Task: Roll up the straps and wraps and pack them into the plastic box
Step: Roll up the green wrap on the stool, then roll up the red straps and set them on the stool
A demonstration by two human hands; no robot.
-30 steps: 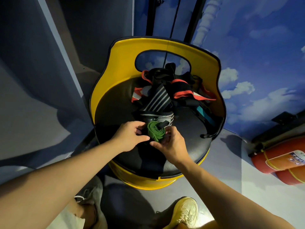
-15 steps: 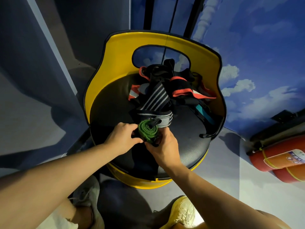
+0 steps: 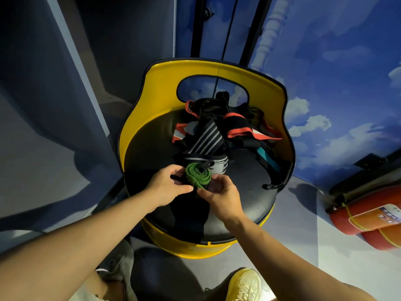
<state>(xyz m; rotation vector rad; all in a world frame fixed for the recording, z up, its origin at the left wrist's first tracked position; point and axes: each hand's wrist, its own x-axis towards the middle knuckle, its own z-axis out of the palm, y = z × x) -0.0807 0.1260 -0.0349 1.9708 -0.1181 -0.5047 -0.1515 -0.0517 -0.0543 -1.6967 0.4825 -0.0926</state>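
Green strap (image 3: 198,176) coiled tight, beside tangled wraps (image 3: 219,131)

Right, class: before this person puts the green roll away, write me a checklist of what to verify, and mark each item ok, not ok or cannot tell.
1. Green strap wound into a coil: ok.
2. Left hand gripping the coil's side: ok.
3. Right hand supporting it from below: ok; fingers curl round it.
4. Loose end secured: cannot tell; a dark tail sticks out at the middle.
5. Plastic box within reach: cannot tell; none is in view.
6. Other wraps rolled: not ok; the pile on the yellow seat lies tangled.
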